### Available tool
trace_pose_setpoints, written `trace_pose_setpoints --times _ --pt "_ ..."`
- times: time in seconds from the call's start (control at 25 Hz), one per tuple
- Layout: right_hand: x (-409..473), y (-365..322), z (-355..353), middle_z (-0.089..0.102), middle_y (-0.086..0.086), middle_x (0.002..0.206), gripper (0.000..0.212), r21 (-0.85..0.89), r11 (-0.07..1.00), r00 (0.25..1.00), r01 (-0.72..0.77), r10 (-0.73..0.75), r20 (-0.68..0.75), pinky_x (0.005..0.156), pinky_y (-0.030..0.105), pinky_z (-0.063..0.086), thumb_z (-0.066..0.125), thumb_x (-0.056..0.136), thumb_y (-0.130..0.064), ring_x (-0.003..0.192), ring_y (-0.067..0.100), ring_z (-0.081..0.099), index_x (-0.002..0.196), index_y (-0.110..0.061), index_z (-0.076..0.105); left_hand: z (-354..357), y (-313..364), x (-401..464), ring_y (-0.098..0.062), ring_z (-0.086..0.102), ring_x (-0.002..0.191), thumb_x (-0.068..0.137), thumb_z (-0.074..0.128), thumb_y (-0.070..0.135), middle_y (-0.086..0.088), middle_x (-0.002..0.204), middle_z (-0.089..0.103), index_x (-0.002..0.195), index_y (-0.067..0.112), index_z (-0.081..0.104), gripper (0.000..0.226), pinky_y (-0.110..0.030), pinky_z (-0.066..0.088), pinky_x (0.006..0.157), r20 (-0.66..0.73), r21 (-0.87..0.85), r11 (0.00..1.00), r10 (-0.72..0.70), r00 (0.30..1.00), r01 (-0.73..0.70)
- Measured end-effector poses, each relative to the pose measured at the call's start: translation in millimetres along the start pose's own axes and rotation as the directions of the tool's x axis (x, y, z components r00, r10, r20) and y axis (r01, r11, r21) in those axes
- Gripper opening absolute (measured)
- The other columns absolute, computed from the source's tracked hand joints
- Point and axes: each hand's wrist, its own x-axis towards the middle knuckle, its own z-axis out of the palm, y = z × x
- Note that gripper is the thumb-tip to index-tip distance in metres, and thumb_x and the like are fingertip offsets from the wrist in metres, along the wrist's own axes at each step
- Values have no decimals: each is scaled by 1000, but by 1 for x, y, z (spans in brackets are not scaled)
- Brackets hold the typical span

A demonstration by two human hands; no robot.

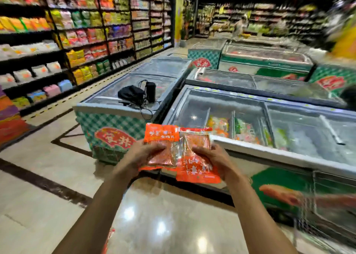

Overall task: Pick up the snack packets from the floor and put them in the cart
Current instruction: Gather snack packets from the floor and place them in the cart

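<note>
We see open polished floor (163, 215) filling the lower left and centre of the frame, with an aisle running toward the upper centre between the snack shelves (77, 32) on the left and the chest freezers on the right. At the lower right edge a blurred wire cart (327, 215) stands just beside the nearest freezer (250, 147); we cannot tell what it holds.

At centre frame we count 2 orange snack packets, touching and partly overlapping. The left hand (144, 155) grasps the left packet (161, 136), thumb curled over its clear front. The right hand (213, 159) grasps the right packet (198, 169), fingers wrapped around its right edge. Both packets are held up in front of the freezer corner.

We count at least 4 glass-topped freezers. The nearest holds several frozen food bags (219, 126) in divided compartments. On the lid of the left freezer (115, 122) lie 1 black pouch (131, 94) and 1 upright black cylinder (150, 92), with cables.
</note>
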Motion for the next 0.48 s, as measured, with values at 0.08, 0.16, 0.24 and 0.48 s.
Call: trace_pose_setpoints --times 0.08,0.16,0.24,0.48 --pt "-40 -6 -74 75 19 74 5 -11 1000 993 28 -29 -112 49 22 50 73 87 -2 57 19 66 83 0 71 70 -13 10 -18 73 66 86 70 1 -19 97 74 115 -9 67 31 -27 61 64 84 -8 1000 -27 996 28" --pt "-82 -9 -152 75 22 86 11 -15 999 977 43 -45 -210 60 26 51 77 85 -7 70 22 64 93 -1 72 147 -25 15 -29 74 88 79 79 12 -24 116 71 116 -3 69 41 -42 60 90 201 -12 999 -26 979 29" --pt "-121 -6 -225 76 13 82 12 1 998 953 60 -57 -296 62 27 58 76 84 -5 65 18 70 96 -3 73 225 -41 13 -31 70 100 77 81 16 -21 116 72 115 0 71 43 -46 54 100 286 6 1000 -15 958 14" --pt "-217 4 -413 78 16 87 25 76 996 860 35 9 -510 60 31 61 75 84 -3 66 22 75 108 2 70 446 -91 -17 -27 72 96 81 76 8 -21 113 73 113 2 71 33 -35 59 87 491 56 995 -96 866 78"
